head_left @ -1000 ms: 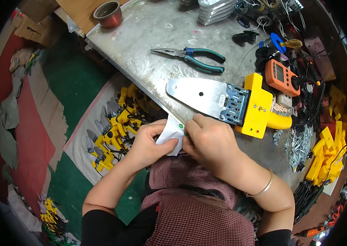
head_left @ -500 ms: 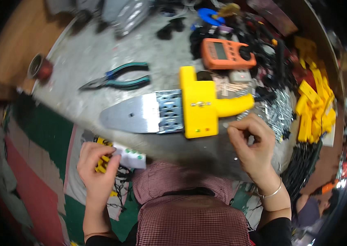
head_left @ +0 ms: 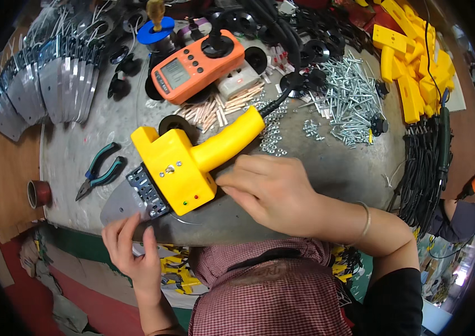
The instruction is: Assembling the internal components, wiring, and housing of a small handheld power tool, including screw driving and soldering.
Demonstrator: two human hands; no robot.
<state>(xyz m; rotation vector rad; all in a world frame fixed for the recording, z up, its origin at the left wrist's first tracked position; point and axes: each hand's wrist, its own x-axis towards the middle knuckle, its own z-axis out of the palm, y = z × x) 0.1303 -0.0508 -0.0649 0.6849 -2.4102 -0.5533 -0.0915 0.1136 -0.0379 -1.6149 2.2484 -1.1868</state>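
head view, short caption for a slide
Left hand by the metal plate, right hand beside the yellow tool, pliers and orange meter nearby.

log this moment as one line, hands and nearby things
left hand: open, at metal plate | right hand: pinched, at yellow housing | contact: unclear | nearby: pliers, orange multimeter

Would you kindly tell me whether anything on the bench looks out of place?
The long silver metal screws lie heaped loose on the grey bench, without any visible tray; nothing looks plainly damaged.
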